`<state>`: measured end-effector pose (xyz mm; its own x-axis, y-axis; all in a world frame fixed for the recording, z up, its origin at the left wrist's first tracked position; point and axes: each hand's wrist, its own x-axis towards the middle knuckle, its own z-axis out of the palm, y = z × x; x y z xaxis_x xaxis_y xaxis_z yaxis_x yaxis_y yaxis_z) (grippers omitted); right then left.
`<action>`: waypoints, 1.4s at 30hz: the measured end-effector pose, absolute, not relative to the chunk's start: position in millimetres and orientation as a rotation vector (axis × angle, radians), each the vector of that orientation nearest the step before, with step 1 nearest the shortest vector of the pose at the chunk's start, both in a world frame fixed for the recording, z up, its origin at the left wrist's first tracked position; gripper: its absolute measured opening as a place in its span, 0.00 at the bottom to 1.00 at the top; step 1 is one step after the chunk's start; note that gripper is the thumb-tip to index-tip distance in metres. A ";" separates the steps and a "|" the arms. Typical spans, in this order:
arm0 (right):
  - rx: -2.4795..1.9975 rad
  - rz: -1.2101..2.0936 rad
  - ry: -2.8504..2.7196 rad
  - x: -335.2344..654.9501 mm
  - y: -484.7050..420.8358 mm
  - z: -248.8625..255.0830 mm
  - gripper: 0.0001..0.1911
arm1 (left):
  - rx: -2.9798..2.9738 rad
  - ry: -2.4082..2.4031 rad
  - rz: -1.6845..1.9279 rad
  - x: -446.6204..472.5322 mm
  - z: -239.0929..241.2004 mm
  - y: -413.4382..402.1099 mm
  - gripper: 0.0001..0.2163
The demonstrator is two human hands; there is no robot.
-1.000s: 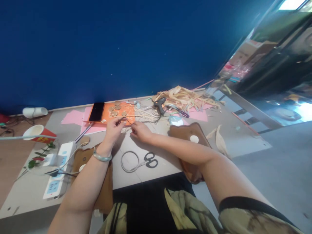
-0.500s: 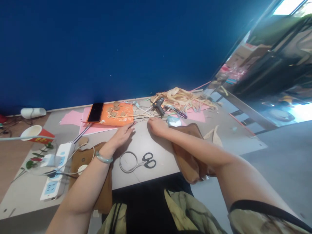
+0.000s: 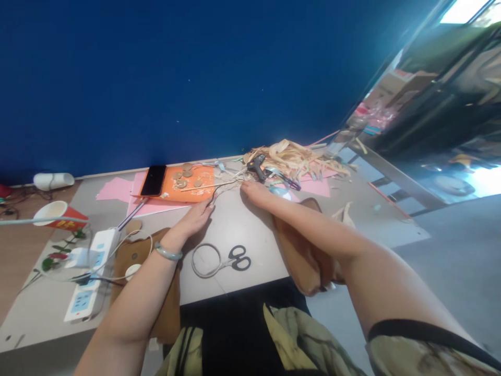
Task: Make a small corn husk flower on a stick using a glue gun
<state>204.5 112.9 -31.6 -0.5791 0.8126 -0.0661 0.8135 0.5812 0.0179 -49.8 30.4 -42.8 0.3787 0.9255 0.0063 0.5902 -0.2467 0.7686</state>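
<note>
A thin dark strand (image 3: 229, 183), perhaps wire or cord, runs between my two hands above the tabletop. Its near end is pinched in my left hand (image 3: 199, 215), beside the front edge of the orange sheet (image 3: 172, 194). The fingers of my right hand (image 3: 254, 193) are closed on its other end, just in front of a black glue gun (image 3: 257, 166). Scissors with dark handles (image 3: 239, 258) and a pale ring (image 3: 205, 260) lie together on the table, nearer to me. Small round discs (image 3: 187, 167) and light shavings are scattered over the orange sheet.
A black phone (image 3: 154, 180) lies left on the orange sheet. Pale strips (image 3: 291, 154) are heaped at the back right. Farther left are a power strip (image 3: 92, 271) with cables and a red paper cup (image 3: 66, 215). Brown pieces (image 3: 299, 256) flank my forearms.
My right hand has shifted slightly up and away, and the strand now bends upward toward it. The glue gun has moved a little. My left hand stays almost in place.
</note>
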 end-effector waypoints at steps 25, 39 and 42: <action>1.222 -0.017 2.869 195.1 113.1 -42.7 0.24 | 1.892 1.370 0.742 -49.1 -40.5 39.6 0.26; 1.062 -0.227 3.009 126.9 92.8 -57.0 0.34 | 1.825 1.446 0.769 -48.5 -42.4 40.8 0.26; 1.127 -0.206 2.946 133.5 94.4 -58.6 0.38 | 1.815 1.451 0.787 -50.4 -44.5 41.3 0.26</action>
<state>133.5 94.4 -58.6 -0.7455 0.6659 -0.0279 0.6633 0.7373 -0.1283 -50.4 41.3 -44.5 0.1977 0.9792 0.0451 0.5718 -0.1525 0.8061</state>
